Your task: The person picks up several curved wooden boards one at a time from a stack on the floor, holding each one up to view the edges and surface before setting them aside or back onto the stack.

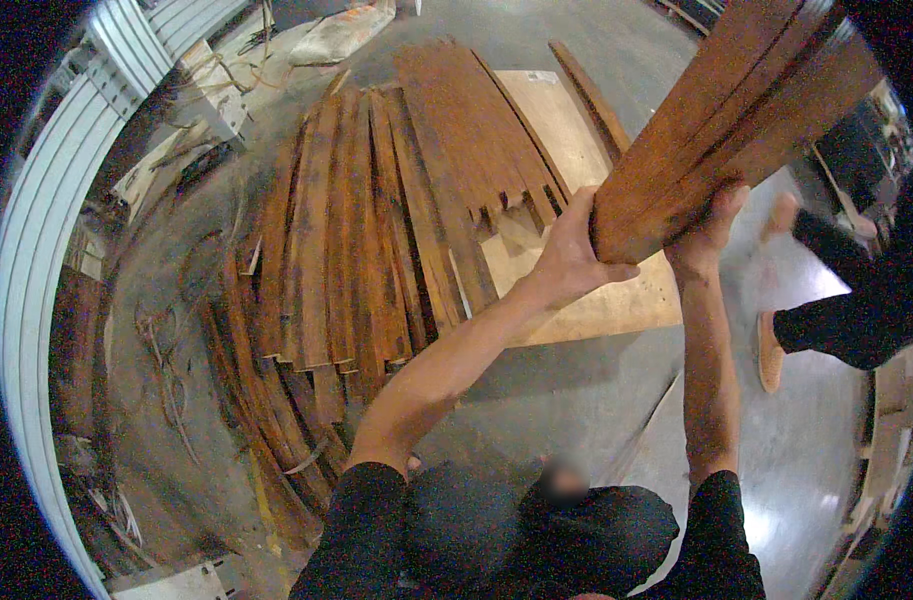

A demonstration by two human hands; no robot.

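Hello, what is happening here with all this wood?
A person holds up a bundle of brown planks with both hands: the left hand wraps the near end, and the right hand supports it from below. On the floor ahead lies a spread pile of similar planks, partly on a pale board. Another person's legs are at right.

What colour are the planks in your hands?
The bundle of planks is reddish-brown stained wood, seen best in the head view.
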